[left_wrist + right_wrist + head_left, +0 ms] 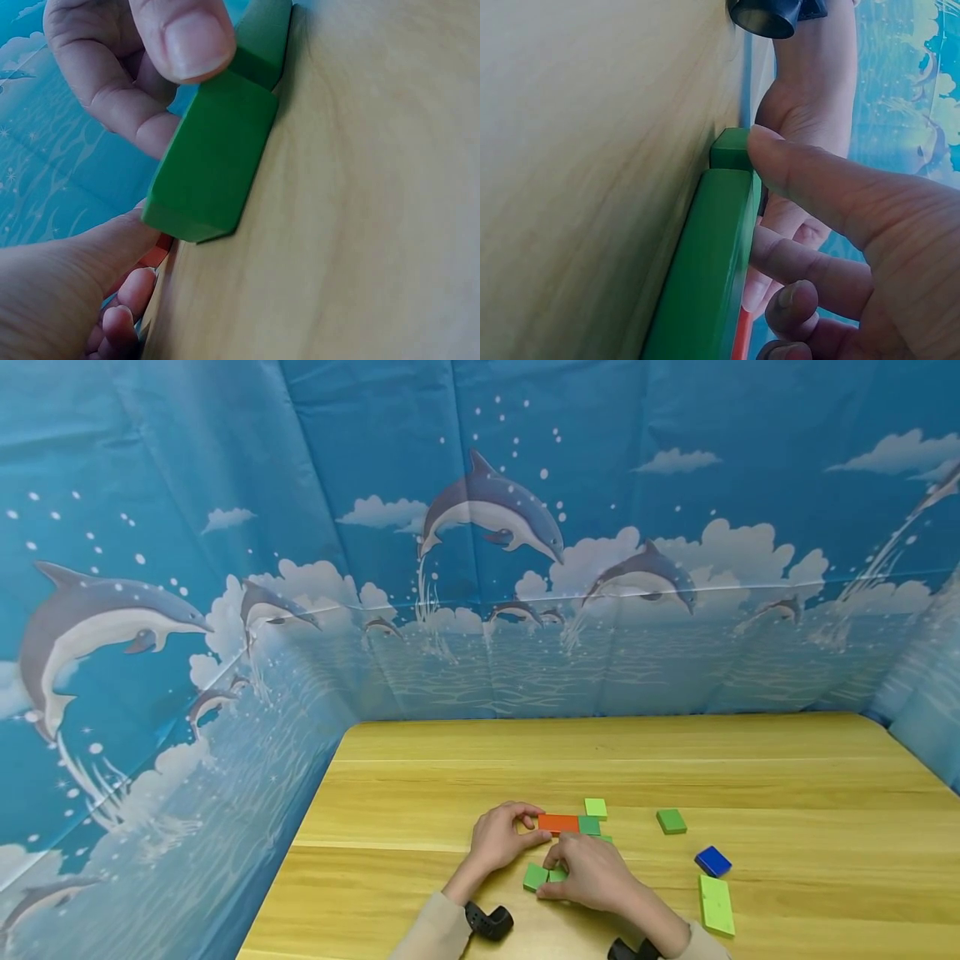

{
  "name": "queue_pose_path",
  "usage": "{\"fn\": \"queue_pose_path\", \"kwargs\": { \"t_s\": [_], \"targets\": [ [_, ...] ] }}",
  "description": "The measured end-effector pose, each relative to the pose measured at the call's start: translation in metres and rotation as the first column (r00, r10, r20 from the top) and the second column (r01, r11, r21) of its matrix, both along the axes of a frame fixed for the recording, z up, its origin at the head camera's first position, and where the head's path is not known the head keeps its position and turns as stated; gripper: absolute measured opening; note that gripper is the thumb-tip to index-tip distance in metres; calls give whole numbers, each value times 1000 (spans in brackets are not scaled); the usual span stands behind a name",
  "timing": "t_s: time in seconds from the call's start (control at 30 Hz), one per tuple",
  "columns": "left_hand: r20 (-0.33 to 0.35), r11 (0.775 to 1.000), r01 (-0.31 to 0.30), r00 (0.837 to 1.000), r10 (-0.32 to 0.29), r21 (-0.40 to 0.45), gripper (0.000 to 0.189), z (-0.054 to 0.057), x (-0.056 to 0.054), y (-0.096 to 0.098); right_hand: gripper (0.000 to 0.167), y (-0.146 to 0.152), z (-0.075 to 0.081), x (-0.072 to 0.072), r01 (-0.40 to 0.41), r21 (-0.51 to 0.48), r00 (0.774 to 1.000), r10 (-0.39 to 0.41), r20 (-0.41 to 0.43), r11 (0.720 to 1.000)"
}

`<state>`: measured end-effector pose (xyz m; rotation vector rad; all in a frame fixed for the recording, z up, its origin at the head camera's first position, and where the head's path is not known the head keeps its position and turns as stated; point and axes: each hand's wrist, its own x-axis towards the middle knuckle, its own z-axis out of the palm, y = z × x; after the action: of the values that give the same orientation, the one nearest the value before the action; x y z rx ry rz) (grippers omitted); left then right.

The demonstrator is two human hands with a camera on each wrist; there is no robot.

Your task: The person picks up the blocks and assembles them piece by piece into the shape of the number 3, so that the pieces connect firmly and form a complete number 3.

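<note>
On the table, my left hand (497, 839) holds the left end of a flat orange-red block (558, 823), thumb on the near side and fingers on the far side. A dark green square block (589, 826) adjoins its right end. Closer to me, my right hand (592, 870) pinches a green square block (557, 876) between thumb and forefinger. Beside it on the left lies another green square block (536, 877), its broad face showing in the left wrist view, with the right thumb (196, 45) overlapping its corner. My right hand partly covers a further green block (606, 839).
A light green square block (595, 808) lies behind the dark green one. Off to the right are a green square (671, 821), a blue block (712, 862) and a light green rectangular block (716, 906). A dolphin-printed curtain (480, 668) borders the wooden table (420, 760).
</note>
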<state>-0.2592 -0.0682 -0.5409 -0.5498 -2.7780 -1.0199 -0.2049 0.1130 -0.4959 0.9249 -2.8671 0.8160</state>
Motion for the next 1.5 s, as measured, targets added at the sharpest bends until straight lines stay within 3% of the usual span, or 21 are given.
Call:
{"fn": "queue_pose_path", "kwargs": {
  "t_s": [0.33,0.57,0.7,1.03,1.2,1.5],
  "targets": [
    [-1,1000,5,1000,-5,4,34,1,3,-1,39,9,8,6,17,-5,999,-17,50,1000],
    [5,1000,15,1000,-15,19,35,1,3,0,31,39,19,-3,165,-9,985,-164,48,986],
    [18,1000,12,1000,-12,19,35,0,3,0,34,67,22,-15,258,22,966,-259,26,966],
    [21,1000,6,1000,-7,19,34,1,4,0,69,129,26,-27,434,143,895,-443,41,889],
    [25,1000,7,1000,-7,10,35,3,3,0,75,140,25,-28,452,190,874,-476,101,871],
    [16,1000,7,1000,-7,11,35,4,3,0,70,145,21,-30,430,233,870,-469,151,872]
  ]
}}
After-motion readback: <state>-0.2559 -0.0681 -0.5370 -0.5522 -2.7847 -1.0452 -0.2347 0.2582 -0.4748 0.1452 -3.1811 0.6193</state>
